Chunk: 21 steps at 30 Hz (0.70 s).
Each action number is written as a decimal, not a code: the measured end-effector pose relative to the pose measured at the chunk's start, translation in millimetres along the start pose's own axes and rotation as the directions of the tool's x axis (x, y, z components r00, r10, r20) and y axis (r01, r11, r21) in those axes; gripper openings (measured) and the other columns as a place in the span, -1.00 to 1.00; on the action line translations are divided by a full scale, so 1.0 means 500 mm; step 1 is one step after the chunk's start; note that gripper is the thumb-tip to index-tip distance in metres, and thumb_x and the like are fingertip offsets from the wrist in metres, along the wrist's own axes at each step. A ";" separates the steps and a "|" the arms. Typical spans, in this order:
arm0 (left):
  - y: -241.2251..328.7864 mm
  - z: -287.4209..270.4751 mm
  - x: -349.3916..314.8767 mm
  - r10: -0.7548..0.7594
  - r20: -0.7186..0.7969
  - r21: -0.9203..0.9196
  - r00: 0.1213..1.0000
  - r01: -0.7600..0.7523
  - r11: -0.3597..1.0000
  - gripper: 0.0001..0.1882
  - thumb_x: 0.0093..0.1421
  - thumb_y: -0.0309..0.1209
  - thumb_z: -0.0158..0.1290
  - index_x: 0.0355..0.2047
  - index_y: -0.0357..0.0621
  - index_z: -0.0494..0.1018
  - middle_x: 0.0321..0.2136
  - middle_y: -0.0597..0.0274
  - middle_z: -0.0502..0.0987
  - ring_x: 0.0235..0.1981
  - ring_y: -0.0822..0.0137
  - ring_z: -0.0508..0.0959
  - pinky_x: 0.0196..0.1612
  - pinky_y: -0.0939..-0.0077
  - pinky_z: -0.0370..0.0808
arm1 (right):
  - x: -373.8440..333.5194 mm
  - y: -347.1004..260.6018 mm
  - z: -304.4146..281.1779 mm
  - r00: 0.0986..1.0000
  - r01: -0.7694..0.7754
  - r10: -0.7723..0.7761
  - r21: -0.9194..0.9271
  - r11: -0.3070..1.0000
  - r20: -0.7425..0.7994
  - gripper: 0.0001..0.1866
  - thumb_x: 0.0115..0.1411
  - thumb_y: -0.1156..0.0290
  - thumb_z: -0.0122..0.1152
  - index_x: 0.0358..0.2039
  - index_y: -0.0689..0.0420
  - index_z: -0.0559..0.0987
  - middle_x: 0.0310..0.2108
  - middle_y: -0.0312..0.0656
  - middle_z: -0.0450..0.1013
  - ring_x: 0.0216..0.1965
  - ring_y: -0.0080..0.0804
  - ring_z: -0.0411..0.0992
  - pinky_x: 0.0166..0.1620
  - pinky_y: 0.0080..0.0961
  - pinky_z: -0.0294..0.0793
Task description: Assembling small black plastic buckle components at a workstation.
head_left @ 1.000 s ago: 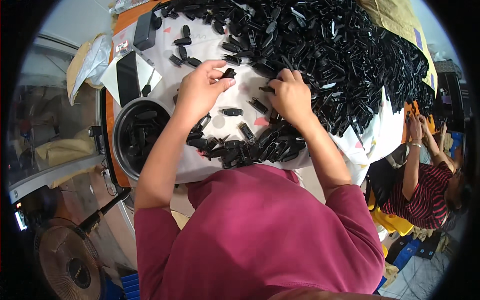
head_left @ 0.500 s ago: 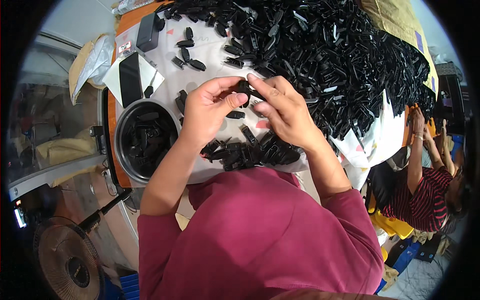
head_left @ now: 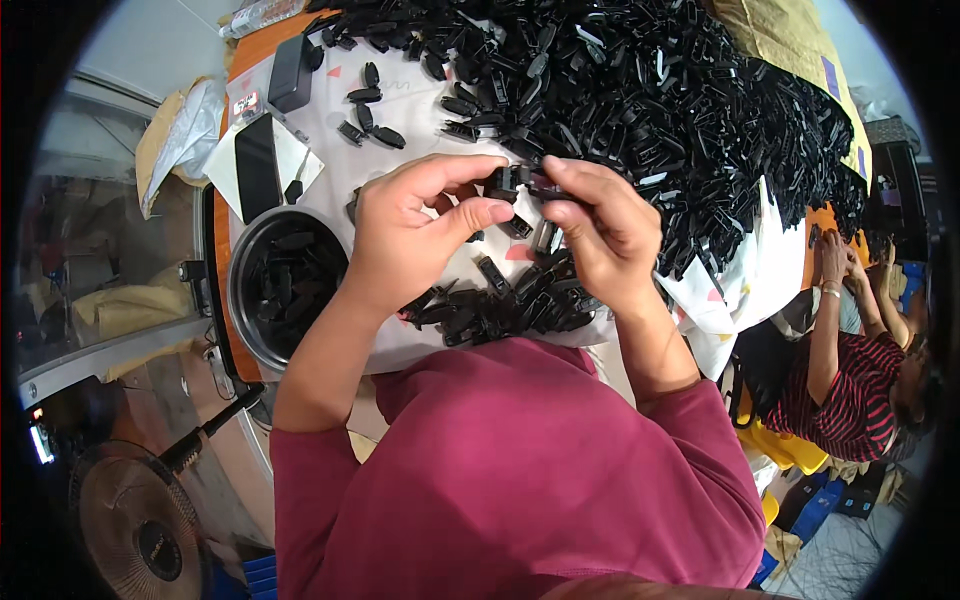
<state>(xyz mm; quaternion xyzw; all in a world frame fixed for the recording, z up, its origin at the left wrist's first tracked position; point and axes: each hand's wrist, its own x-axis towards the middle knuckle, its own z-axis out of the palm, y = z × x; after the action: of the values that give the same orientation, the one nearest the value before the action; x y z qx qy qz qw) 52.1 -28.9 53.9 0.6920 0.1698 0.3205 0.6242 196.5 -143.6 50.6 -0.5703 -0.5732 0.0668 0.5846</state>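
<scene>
Over the near part of the table, my left hand (head_left: 415, 220) pinches a small black plastic part (head_left: 503, 183) between thumb and forefinger. My right hand (head_left: 612, 228) is closed on a dark, thin piece (head_left: 541, 187) that meets the part's right side. Whether the two are joined, I cannot tell. Below my hands, close to my body, lies a small heap of black plastic parts (head_left: 490, 313). A far larger pile of similar black parts (head_left: 650, 110) covers the table's far and right side.
A round metal bowl (head_left: 238, 300) with black parts stands at the left. Beyond it lie a phone (head_left: 257, 168) and a dark box (head_left: 291, 74). Several loose parts (head_left: 383, 137) lie mid-table. A fan (head_left: 150, 530) is at lower left. Another person (head_left: 845, 385) works at the right.
My right hand has drawn to the right, away from the left fingers, and more of the held black part shows. My left hand stays nearly in place.
</scene>
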 end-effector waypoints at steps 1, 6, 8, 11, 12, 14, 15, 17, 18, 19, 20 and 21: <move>0.001 0.001 -0.001 0.003 -0.001 -0.003 1.000 -0.003 1.000 -0.72 -0.04 -0.56 0.15 -0.25 -0.28 0.47 -0.45 0.24 0.53 -0.47 0.54 0.49 -0.42 0.71 0.44 | 0.004 0.002 0.000 0.999 0.043 -0.042 -0.034 0.999 0.027 -0.76 -0.01 0.57 0.18 -0.27 0.33 0.50 -0.31 0.00 0.46 -0.32 -0.32 0.46 -0.26 -0.57 0.42; 0.017 -0.003 -0.003 -0.012 0.072 0.159 0.997 0.000 0.987 -0.69 -0.03 -0.62 0.12 -0.21 -0.30 0.43 -0.39 0.26 0.50 -0.41 0.53 0.47 -0.34 0.70 0.43 | -0.003 0.006 -0.004 0.995 0.091 -0.085 -0.109 0.990 0.055 -0.74 -0.06 0.61 0.20 -0.27 0.30 0.51 -0.33 -0.04 0.47 -0.34 -0.29 0.46 -0.28 -0.55 0.44; 0.014 -0.016 0.002 0.091 0.129 0.358 0.987 -0.132 0.924 -0.71 -0.05 -0.60 0.14 -0.24 -0.29 0.45 -0.42 0.23 0.52 -0.46 0.53 0.49 -0.41 0.69 0.42 | 0.003 0.013 -0.013 0.969 0.210 -0.178 -0.196 0.958 0.171 -0.65 -0.17 0.65 0.22 -0.27 0.23 0.52 -0.41 -0.11 0.45 -0.48 -0.30 0.43 -0.45 -0.52 0.44; 0.005 -0.019 0.000 0.103 0.182 0.419 0.978 -0.172 0.891 -0.71 -0.05 -0.56 0.15 -0.25 -0.28 0.47 -0.42 0.21 0.53 -0.50 0.53 0.49 -0.45 0.69 0.42 | -0.015 0.017 -0.010 0.961 0.172 -0.114 -0.222 0.960 0.252 -0.62 -0.17 0.67 0.22 -0.24 0.26 0.50 -0.37 -0.07 0.46 -0.41 -0.27 0.45 -0.41 -0.52 0.44; -0.003 -0.017 -0.003 0.023 0.169 0.298 0.985 -0.073 0.952 -0.70 -0.03 -0.55 0.14 -0.22 -0.28 0.46 -0.40 0.22 0.53 -0.48 0.54 0.49 -0.43 0.69 0.42 | -0.024 0.020 -0.002 0.966 0.197 -0.146 -0.243 0.950 0.213 -0.59 -0.18 0.68 0.21 -0.21 0.26 0.49 -0.36 -0.07 0.46 -0.43 -0.28 0.44 -0.43 -0.52 0.44; -0.045 0.007 -0.024 -0.076 0.052 -0.033 0.996 0.078 0.996 -0.69 0.00 -0.55 0.11 -0.19 -0.29 0.43 -0.38 0.23 0.52 -0.42 0.49 0.49 -0.40 0.64 0.45 | -0.026 0.009 0.026 0.975 0.210 -0.181 -0.282 0.936 0.127 -0.58 -0.19 0.69 0.22 -0.21 0.26 0.49 -0.36 -0.08 0.45 -0.45 -0.28 0.43 -0.43 -0.52 0.44; -0.055 0.025 -0.030 -0.205 -0.012 -0.377 0.979 0.185 0.907 -0.67 0.03 -0.54 0.09 -0.15 -0.29 0.40 -0.35 0.24 0.51 -0.35 0.45 0.50 -0.36 0.59 0.48 | -0.028 0.005 0.036 0.977 0.209 -0.210 -0.329 0.921 0.035 -0.58 -0.19 0.69 0.22 -0.21 0.26 0.49 -0.36 -0.09 0.45 -0.46 -0.27 0.43 -0.42 -0.53 0.44; -0.048 0.049 -0.029 -0.238 -0.029 -0.486 0.971 0.194 0.852 -0.69 0.08 -0.52 0.04 -0.13 -0.32 0.38 -0.33 0.21 0.50 -0.31 0.43 0.49 -0.31 0.56 0.48 | -0.037 0.014 0.041 0.973 0.218 -0.229 -0.361 0.907 0.012 -0.57 -0.18 0.68 0.23 -0.19 0.25 0.48 -0.27 -0.07 0.42 -0.44 -0.28 0.42 -0.43 -0.54 0.44; -0.055 0.051 -0.030 -0.264 -0.027 -0.541 0.964 0.208 0.815 -0.70 0.10 -0.50 0.03 -0.14 -0.33 0.38 -0.31 0.19 0.50 -0.30 0.43 0.49 -0.29 0.56 0.47 | -0.041 0.011 0.042 0.985 0.167 -0.168 -0.340 0.926 0.027 -0.59 -0.14 0.66 0.23 -0.18 0.25 0.48 -0.22 -0.06 0.39 -0.42 -0.31 0.42 -0.42 -0.57 0.44; -0.060 0.054 -0.033 -0.291 -0.028 -0.591 0.956 0.219 0.776 -0.71 0.12 -0.49 0.01 -0.14 -0.34 0.38 -0.29 0.16 0.49 -0.29 0.43 0.48 -0.26 0.57 0.46 | -0.046 0.007 0.044 0.993 0.116 -0.108 -0.315 0.942 0.043 -0.60 -0.11 0.64 0.23 -0.17 0.25 0.47 -0.17 -0.06 0.37 -0.40 -0.35 0.42 -0.42 -0.60 0.45; -0.069 0.050 -0.032 -0.359 -0.045 -0.588 0.932 0.266 0.764 -0.72 0.07 -0.49 0.08 -0.19 -0.30 0.43 -0.32 0.25 0.51 -0.36 0.53 0.47 -0.24 0.67 0.41 | -0.065 0.022 0.053 0.999 -0.045 0.046 -0.102 0.994 0.009 -0.64 0.00 0.58 0.18 -0.13 0.24 0.44 -0.08 -0.09 0.31 -0.34 -0.45 0.41 -0.39 -0.66 0.46; -0.078 0.048 -0.036 -0.359 -0.043 -0.587 0.932 0.268 0.764 -0.72 0.07 -0.49 0.08 -0.19 -0.30 0.43 -0.32 0.25 0.51 -0.36 0.53 0.47 -0.24 0.67 0.41 | -0.075 0.016 0.055 0.916 -0.400 0.401 0.082 0.913 0.003 -0.71 0.05 0.55 0.15 -0.16 0.28 0.44 -0.16 -0.11 0.37 -0.35 -0.52 0.41 -0.38 -0.70 0.47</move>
<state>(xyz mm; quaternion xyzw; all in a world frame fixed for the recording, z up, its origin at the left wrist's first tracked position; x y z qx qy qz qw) 60.8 -52.2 11.5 0.4075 0.2263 0.2994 0.8325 168.0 -152.4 14.0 -0.6520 -0.4371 0.2040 0.5850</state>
